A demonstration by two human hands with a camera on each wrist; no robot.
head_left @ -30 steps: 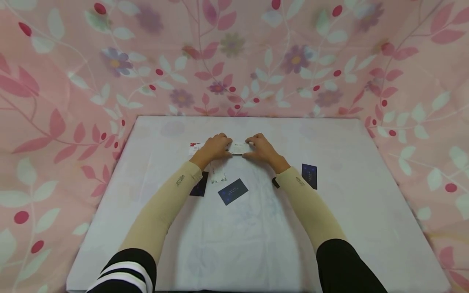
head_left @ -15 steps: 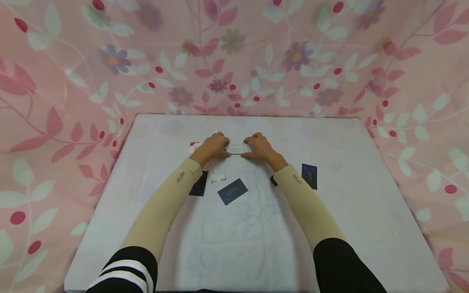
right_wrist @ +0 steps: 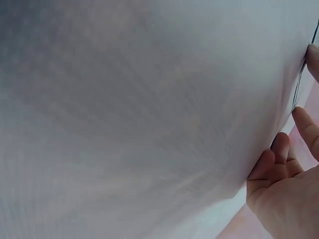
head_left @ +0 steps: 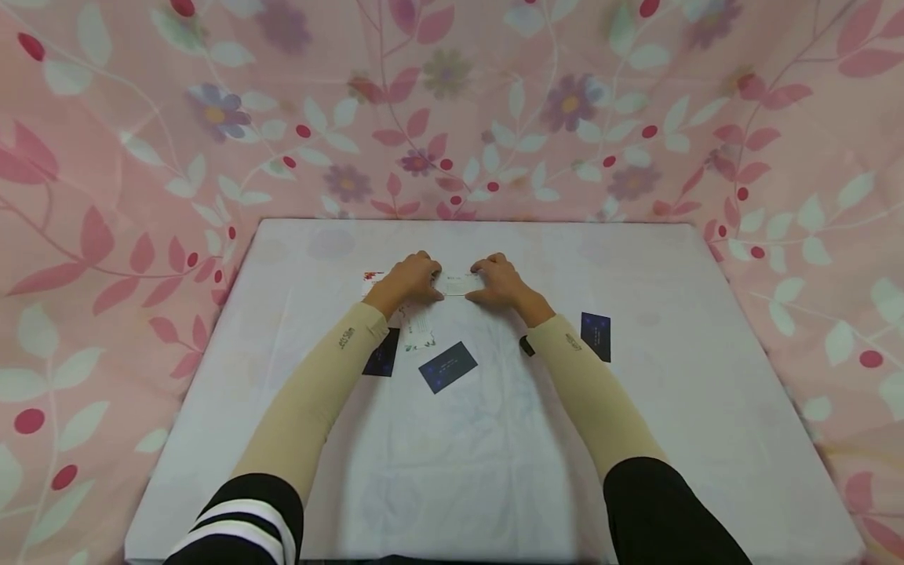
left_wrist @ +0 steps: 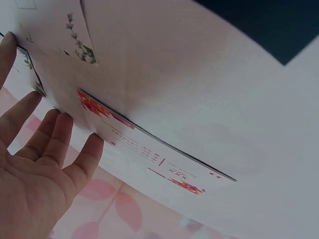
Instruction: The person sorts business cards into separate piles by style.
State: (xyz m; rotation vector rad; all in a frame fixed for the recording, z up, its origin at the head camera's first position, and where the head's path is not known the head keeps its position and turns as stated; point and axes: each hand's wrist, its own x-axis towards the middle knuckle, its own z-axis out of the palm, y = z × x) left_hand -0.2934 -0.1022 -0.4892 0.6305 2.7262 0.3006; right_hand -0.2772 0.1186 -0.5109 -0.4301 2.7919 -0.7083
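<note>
At the back middle of the table, a small stack of white cards [head_left: 457, 285] lies crosswise between the two hands. My left hand [head_left: 413, 280] pinches its left end, thumb on the near edge and forefinger on the far edge. The right end is pinched the same way by my right hand [head_left: 498, 284]. Thin layered edges of the stack [right_wrist: 298, 87] show beside the fingers in the right wrist view. A floral corner of the top card [left_wrist: 29, 64] shows in the left wrist view. Close by the left fingers lies a white card with red print [left_wrist: 149, 149].
A white card with a leafy border [head_left: 418, 329] lies nearer, by the left wrist. Dark blue cards lie in front of it [head_left: 448, 367], partly under the left forearm [head_left: 381, 357], and beyond the right forearm [head_left: 596, 337]. A pink floral curtain [head_left: 452, 110] stands behind the white table [head_left: 452, 502].
The dark near edge of the held stack, visible a second ago, has thinned to a faint line. Both hands keep their grip, almost unmoved. The loose cards stay in place.
</note>
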